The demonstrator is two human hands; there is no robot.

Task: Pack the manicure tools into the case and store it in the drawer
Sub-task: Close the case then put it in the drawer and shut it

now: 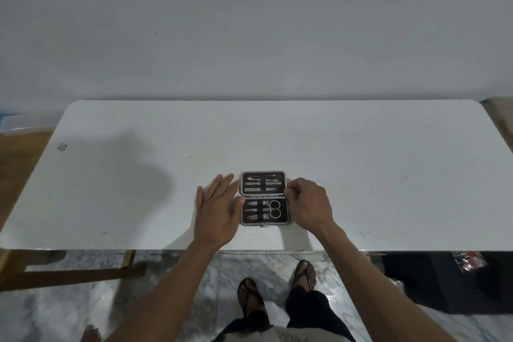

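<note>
A small manicure case point(263, 198) lies open flat on the white table point(361, 175), near its front edge. Its far half holds several slim metal tools point(262, 183) under black straps. The near half holds scissors point(273, 209) and clippers point(255, 209). My left hand point(216, 211) rests just left of the case, fingers spread, thumb touching the near half's left edge. My right hand point(308, 204) is at the case's right side, its fingers curled against the edge of the far half near the hinge.
A wall rises behind the table. A translucent plastic box point(25, 122) sits at the far left. A wooden frame point(72, 272) stands below the table's left front, and a dark cabinet point(444, 280) below its right front. My sandalled feet point(277, 286) are on the marble floor.
</note>
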